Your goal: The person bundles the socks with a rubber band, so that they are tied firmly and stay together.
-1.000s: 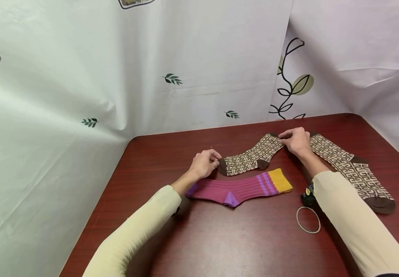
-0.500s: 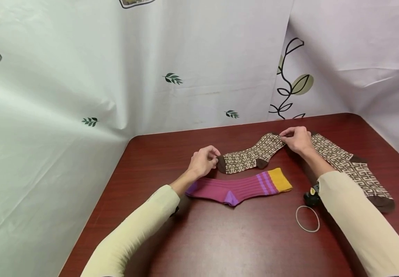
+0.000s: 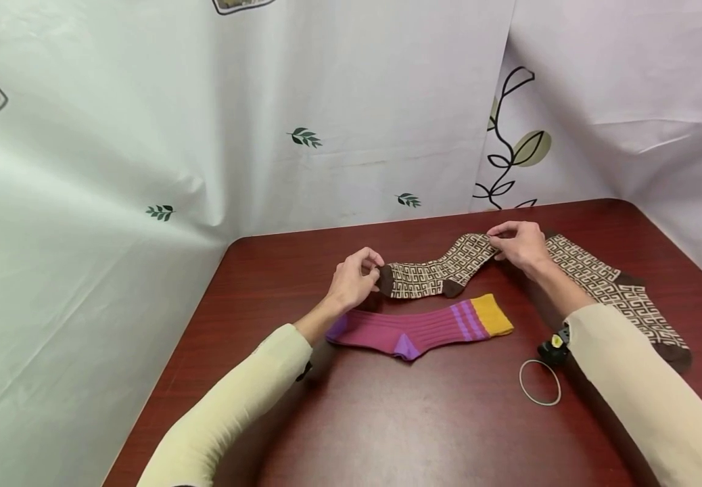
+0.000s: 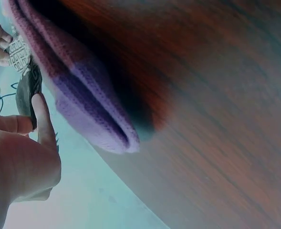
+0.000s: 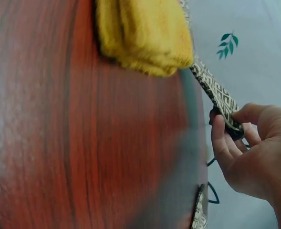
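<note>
Between my two hands stretches a brown-and-cream patterned sock (image 3: 419, 279) with a dark toe and heel. My left hand (image 3: 354, 279) pinches its dark toe (image 4: 28, 93) between thumb and finger, as the left wrist view also shows. At the other end, my right hand (image 3: 523, 245) pinches the cuff (image 5: 231, 121) with thumb and fingers. Just in front of it a magenta ribbed sock (image 3: 381, 331) lies flat, with purple toe and heel and a yellow cuff (image 5: 145, 33). A second patterned sock (image 3: 594, 270) lies to the right, partly behind my right forearm.
A thin pale ring-shaped band (image 3: 540, 383) lies on the dark red wooden table (image 3: 400, 419), near my right wrist. White printed sheeting (image 3: 351, 155) hangs behind the table's back edge and along both sides.
The pinched patterned sock's toe end has shifted slightly left and away from me with my left hand. My right hand has moved only a little. The magenta sock stays put.
</note>
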`<state>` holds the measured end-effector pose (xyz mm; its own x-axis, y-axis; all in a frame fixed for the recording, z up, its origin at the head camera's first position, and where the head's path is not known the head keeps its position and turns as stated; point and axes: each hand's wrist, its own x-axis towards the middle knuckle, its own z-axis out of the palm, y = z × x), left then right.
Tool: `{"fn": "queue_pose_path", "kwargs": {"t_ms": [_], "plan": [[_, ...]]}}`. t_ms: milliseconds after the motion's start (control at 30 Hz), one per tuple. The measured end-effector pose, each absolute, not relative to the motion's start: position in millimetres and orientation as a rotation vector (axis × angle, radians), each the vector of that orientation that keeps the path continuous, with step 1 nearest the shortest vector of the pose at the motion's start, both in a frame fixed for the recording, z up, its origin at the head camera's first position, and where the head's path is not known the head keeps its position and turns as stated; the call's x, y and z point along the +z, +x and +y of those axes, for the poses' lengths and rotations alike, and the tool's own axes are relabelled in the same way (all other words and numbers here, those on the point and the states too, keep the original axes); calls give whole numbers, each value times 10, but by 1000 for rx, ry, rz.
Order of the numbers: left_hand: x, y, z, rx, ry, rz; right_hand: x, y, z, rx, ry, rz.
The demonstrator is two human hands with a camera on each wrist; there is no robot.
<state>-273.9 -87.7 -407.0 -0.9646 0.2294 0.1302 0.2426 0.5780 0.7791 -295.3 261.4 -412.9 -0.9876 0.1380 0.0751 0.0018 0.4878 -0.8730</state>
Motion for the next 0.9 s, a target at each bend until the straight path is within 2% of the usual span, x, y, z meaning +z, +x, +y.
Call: {"fn": "queue_pose_path", "kwargs": {"t_ms": [900], "plan": [[-4007,-2602,-1230,-1627,-486,-2600,-3981,-2661,2520,1804,-132,-2420]]}}
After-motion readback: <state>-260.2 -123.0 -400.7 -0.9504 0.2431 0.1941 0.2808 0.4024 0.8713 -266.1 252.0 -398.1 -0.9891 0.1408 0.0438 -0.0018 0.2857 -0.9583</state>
